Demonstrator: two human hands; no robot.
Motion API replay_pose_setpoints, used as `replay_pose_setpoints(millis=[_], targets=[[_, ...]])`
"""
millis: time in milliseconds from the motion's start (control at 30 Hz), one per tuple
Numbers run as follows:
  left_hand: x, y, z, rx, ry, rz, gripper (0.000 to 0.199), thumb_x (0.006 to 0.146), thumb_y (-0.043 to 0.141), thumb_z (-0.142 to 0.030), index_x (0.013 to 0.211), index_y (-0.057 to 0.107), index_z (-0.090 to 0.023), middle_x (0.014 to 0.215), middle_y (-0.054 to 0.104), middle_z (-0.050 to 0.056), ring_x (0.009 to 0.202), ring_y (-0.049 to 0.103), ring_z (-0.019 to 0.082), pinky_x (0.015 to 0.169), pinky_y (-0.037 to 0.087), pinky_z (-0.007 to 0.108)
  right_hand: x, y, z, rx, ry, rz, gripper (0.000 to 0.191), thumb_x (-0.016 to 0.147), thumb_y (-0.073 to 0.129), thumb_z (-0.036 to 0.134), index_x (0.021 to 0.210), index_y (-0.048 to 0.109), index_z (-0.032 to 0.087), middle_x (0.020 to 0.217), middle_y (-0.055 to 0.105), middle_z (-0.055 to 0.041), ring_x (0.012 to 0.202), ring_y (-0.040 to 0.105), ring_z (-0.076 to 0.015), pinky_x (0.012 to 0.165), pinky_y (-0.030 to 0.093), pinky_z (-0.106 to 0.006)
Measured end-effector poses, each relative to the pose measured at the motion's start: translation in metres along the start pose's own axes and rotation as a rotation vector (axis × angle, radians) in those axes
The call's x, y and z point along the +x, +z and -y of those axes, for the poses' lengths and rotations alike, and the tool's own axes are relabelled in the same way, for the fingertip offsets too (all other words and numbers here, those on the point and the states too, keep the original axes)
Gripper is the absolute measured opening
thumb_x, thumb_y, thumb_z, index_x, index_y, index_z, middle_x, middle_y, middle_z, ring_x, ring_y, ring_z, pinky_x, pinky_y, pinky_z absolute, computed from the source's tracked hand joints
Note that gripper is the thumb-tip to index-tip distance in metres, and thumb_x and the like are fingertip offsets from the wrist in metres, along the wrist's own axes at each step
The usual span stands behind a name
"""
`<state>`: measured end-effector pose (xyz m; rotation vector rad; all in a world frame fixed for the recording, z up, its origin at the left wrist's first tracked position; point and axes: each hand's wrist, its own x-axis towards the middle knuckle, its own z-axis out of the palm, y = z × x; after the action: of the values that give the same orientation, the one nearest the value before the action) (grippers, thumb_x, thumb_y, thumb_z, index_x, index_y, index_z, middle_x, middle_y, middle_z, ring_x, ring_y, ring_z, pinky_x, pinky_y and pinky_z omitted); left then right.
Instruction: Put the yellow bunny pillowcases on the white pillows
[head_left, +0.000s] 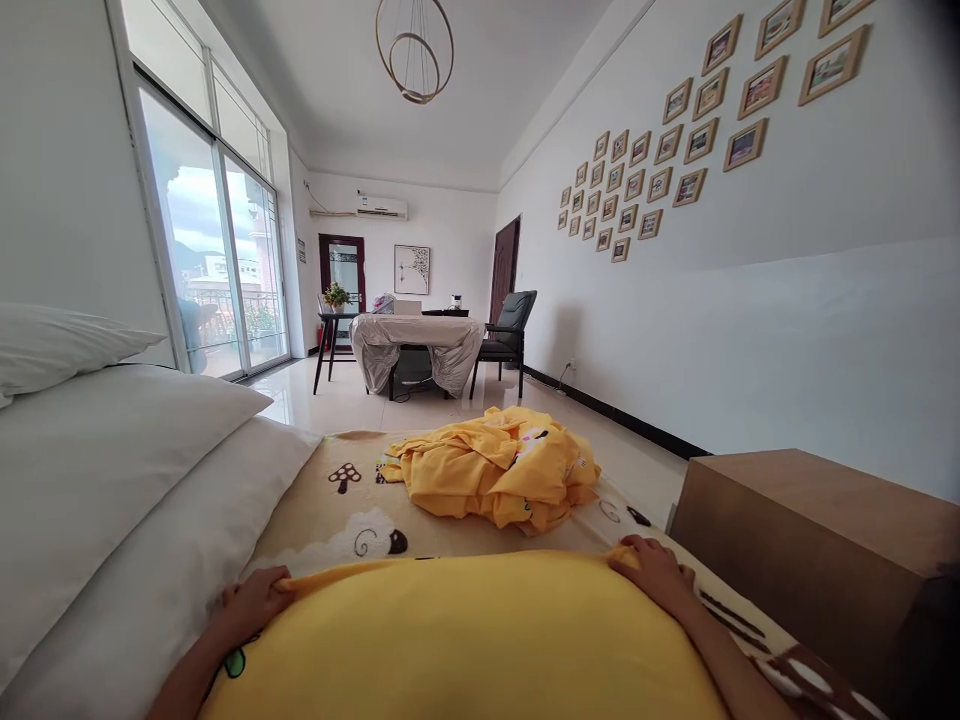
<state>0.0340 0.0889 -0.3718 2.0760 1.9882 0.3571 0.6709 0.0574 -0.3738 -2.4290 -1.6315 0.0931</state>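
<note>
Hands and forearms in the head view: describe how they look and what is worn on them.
The left hand and right hand are bare, without gloves. The left forearm and right forearm show no sleeve, watch or bracelet. Rings are too small to tell.

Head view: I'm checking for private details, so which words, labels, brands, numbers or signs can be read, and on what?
No text can be read.
Nearer yellow cloth: none visible.
Bunched yellow cloth: tiny dark marks, possibly letters, unreadable.
Air conditioner: label too small to read.
Wall panel beside the glass door: too small and blurred.
</note>
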Motion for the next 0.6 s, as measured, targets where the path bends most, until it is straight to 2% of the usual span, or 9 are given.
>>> replay_pose_setpoints(millis=[67, 133, 233, 300, 367, 467, 533, 600], targets=[[0.005, 0.002, 0.004, -0.009, 0.005, -0.051, 0.019, 0.073, 0.042, -0.033, 0.074, 0.057, -0.021, 0.090, 0.069, 0.005, 0.096, 0.061, 0.026, 0.077, 0.041, 0.032, 0.001, 0.006, -0.006, 0.016, 0.093, -0.028, 0.059, 0.075, 0.048, 0.055, 0.118, 0.055, 0.015, 0.129, 0.052, -0.0216, 0.121, 0.045, -0.0404, 0.091, 0.033, -0.056], [0.009, 0.003, 0.007, -0.031, 0.012, -0.090, 0.022, 0.076, 0.038, -0.034, 0.078, 0.056, -0.021, 0.093, 0.067, 0.005, 0.096, 0.061, 0.024, 0.078, 0.042, 0.031, 0.004, 0.011, -0.007, 0.051, 0.130, -0.010, 0.058, 0.073, 0.050, 0.058, 0.111, 0.058, 0.014, 0.117, 0.060, -0.0215, 0.111, 0.053, -0.0395, 0.086, 0.037, -0.053], [0.013, 0.004, 0.009, -0.137, 0.026, -0.191, 0.029, 0.077, 0.035, -0.041, 0.078, 0.057, -0.021, 0.090, 0.066, 0.006, 0.090, 0.061, 0.023, 0.078, 0.044, 0.030, 0.008, 0.013, -0.006, 0.129, 0.108, 0.035, 0.043, 0.072, 0.052, 0.053, 0.093, 0.061, 0.016, 0.095, 0.069, -0.0149, 0.090, 0.064, -0.0317, 0.075, 0.045, -0.041], [0.012, 0.003, 0.008, -0.224, 0.005, -0.269, 0.032, 0.073, 0.038, -0.047, 0.074, 0.057, -0.021, 0.088, 0.065, 0.007, 0.088, 0.061, 0.024, 0.079, 0.045, 0.032, 0.009, 0.013, -0.004, 0.180, 0.070, 0.024, 0.033, 0.072, 0.053, 0.048, 0.085, 0.059, 0.019, 0.091, 0.069, -0.0115, 0.086, 0.064, -0.0282, 0.071, 0.045, -0.035], [0.013, 0.002, 0.008, -0.304, -0.069, -0.299, 0.032, 0.066, 0.045, -0.052, 0.071, 0.055, -0.021, 0.085, 0.064, 0.007, 0.086, 0.061, 0.026, 0.078, 0.047, 0.035, 0.008, 0.012, -0.003, 0.229, 0.031, -0.018, 0.025, 0.072, 0.051, 0.044, 0.082, 0.057, 0.021, 0.090, 0.069, -0.0080, 0.086, 0.064, -0.0255, 0.071, 0.044, -0.032], [0.015, 0.000, 0.012, -0.424, -0.286, -0.349, 0.040, 0.053, 0.058, -0.055, 0.073, 0.049, -0.021, 0.082, 0.064, 0.008, 0.085, 0.062, 0.030, 0.077, 0.049, 0.039, 0.006, 0.006, -0.002, 0.299, 0.021, -0.097, 0.025, 0.074, 0.046, 0.044, 0.083, 0.055, 0.023, 0.085, 0.068, -0.0057, 0.083, 0.063, -0.0244, 0.070, 0.043, -0.031], [0.016, 0.000, 0.015, -0.472, -0.409, -0.378, 0.048, 0.049, 0.062, -0.057, 0.075, 0.046, -0.021, 0.076, 0.063, 0.009, 0.078, 0.064, 0.031, 0.071, 0.052, 0.041, 0.006, 0.002, -0.002, 0.349, 0.034, -0.143, 0.027, 0.074, 0.045, 0.045, 0.086, 0.055, 0.022, 0.085, 0.068, -0.0061, 0.083, 0.063, -0.0244, 0.071, 0.044, -0.031], [0.014, 0.002, 0.016, -0.588, -0.437, -0.293, 0.048, 0.052, 0.063, -0.061, 0.073, 0.047, -0.020, 0.063, 0.061, 0.006, 0.064, 0.065, 0.028, 0.057, 0.053, 0.038, 0.008, -0.001, -0.003, 0.405, 0.048, -0.175, 0.032, 0.073, 0.047, 0.046, 0.090, 0.056, 0.021, 0.090, 0.069, -0.0072, 0.085, 0.064, -0.0234, 0.072, 0.045, -0.030]])
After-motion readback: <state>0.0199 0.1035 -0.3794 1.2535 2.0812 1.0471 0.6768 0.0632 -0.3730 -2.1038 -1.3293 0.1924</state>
